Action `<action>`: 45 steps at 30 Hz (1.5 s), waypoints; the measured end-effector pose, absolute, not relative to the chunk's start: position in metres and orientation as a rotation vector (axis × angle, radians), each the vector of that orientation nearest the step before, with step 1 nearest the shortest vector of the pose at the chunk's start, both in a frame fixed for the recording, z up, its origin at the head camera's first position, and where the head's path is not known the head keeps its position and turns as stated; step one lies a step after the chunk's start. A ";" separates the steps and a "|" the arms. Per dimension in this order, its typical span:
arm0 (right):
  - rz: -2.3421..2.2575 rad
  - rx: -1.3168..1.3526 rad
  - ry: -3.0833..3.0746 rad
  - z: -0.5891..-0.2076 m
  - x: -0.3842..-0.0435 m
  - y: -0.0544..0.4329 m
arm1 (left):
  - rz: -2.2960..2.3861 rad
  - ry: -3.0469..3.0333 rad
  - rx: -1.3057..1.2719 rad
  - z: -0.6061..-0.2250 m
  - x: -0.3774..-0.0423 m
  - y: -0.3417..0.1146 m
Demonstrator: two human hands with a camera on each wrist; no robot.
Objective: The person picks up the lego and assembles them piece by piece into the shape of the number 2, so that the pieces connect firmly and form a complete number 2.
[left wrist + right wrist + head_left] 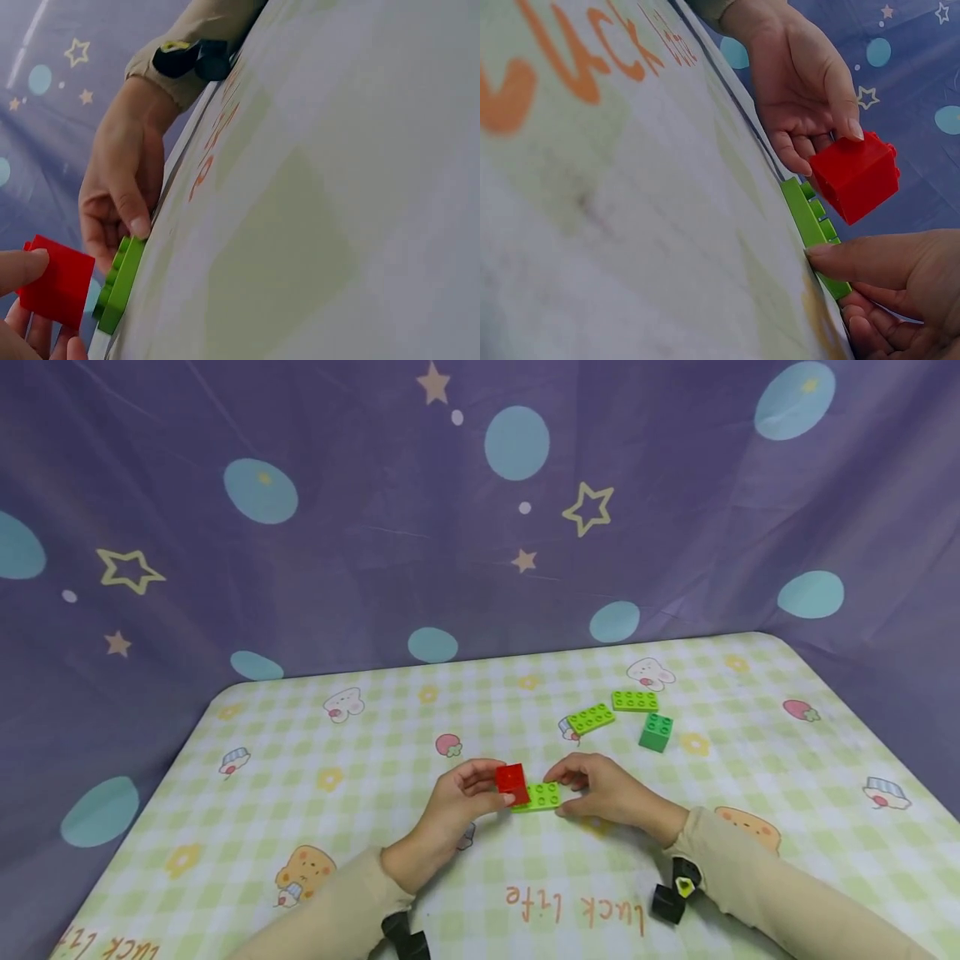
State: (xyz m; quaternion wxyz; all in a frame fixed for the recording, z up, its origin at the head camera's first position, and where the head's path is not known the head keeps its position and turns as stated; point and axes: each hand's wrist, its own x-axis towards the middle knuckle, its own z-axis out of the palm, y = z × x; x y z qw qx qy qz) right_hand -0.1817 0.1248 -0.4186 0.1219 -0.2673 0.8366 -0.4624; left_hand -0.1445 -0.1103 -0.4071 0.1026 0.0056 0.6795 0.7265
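My left hand [467, 793] pinches a red building brick [511, 784] between thumb and fingers. In the right wrist view the red brick [857, 176] is tilted, its studs turned away to the right, just over the left end of a light green flat brick [546, 795]. That green brick lies on the table with its studs up. My right hand [604, 787] holds its right end, the thumb on the near side and the fingers behind. From the left wrist, the red brick [58, 282] shows apart from the green brick [120, 286].
Beyond my right hand lie two more light green flat bricks, one angled [592, 718] and one straight [635, 701]. A darker green taller brick [656, 732] stands close by them. A checked cloth [405, 710] covers the table, and a purple curtain [360, 577] hangs behind it.
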 end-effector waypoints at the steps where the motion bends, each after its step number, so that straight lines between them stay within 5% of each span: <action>1: -1.348 -0.781 2.443 -0.419 -0.182 0.125 | 2.154 2.005 0.016 -0.407 -0.144 -0.109; 45: -1.355 -0.756 2.427 -0.421 -0.182 0.126 | 2.141 2.002 0.073 -0.419 -0.146 -0.101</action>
